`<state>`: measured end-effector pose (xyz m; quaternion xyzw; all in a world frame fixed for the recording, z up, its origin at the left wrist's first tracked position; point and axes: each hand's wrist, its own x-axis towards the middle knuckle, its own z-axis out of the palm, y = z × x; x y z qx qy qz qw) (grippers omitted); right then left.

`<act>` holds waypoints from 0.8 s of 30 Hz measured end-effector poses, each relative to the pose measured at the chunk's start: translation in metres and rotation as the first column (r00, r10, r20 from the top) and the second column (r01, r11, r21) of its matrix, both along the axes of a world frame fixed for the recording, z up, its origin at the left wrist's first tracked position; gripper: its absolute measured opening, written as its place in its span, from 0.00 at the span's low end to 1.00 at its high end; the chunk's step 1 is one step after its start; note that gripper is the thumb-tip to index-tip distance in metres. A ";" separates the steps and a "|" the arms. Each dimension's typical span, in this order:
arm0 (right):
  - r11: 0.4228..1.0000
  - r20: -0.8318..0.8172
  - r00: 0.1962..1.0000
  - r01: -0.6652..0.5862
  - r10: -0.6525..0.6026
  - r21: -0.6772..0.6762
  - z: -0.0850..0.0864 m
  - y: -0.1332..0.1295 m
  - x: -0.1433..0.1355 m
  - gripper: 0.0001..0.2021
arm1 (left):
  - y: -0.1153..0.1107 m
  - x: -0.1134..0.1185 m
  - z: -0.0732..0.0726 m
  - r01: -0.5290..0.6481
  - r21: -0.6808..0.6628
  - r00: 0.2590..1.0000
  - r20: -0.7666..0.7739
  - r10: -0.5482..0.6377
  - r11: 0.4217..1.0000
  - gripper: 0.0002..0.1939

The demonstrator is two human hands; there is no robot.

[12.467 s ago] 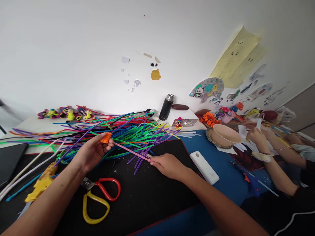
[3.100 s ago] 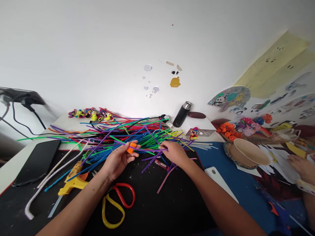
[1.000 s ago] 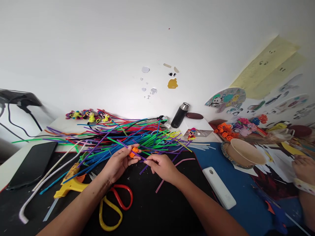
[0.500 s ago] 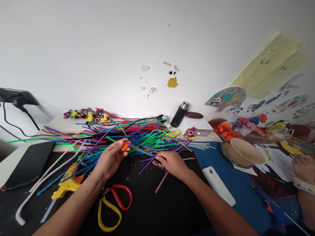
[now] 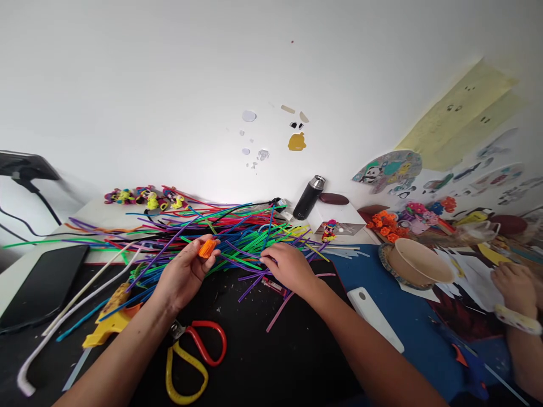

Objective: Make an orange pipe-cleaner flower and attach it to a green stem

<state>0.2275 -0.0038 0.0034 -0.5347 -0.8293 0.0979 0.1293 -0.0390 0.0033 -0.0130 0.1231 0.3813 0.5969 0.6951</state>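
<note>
Holding the orange chenille piece (image 5: 207,249), left hand (image 5: 181,276) should avoid crushing it; right hand (image 5: 289,267), at purple chenille stems (image 5: 250,289), grasp unconfirmed.

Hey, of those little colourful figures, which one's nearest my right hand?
The lone figure at the front of the white box, just right of the black flask; the other figures are grouped together, beyond your left hand.
</note>
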 end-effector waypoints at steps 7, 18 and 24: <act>0.999 0.116 0.993 0.032 -0.032 0.003 0.000 0.025 -0.033 0.14 | 0.001 -0.002 -0.001 0.084 -0.002 0.993 0.083 -0.083 0.996 0.14; 0.997 0.230 0.972 0.065 -0.055 -0.035 -0.011 0.040 -0.043 0.12 | -0.005 0.001 -0.010 0.219 0.110 0.972 0.060 -0.226 0.970 0.18; 0.994 0.216 0.972 0.105 -0.095 -0.036 -0.004 0.036 -0.031 0.11 | -0.006 -0.001 -0.012 0.253 0.152 0.966 0.013 -0.258 0.955 0.13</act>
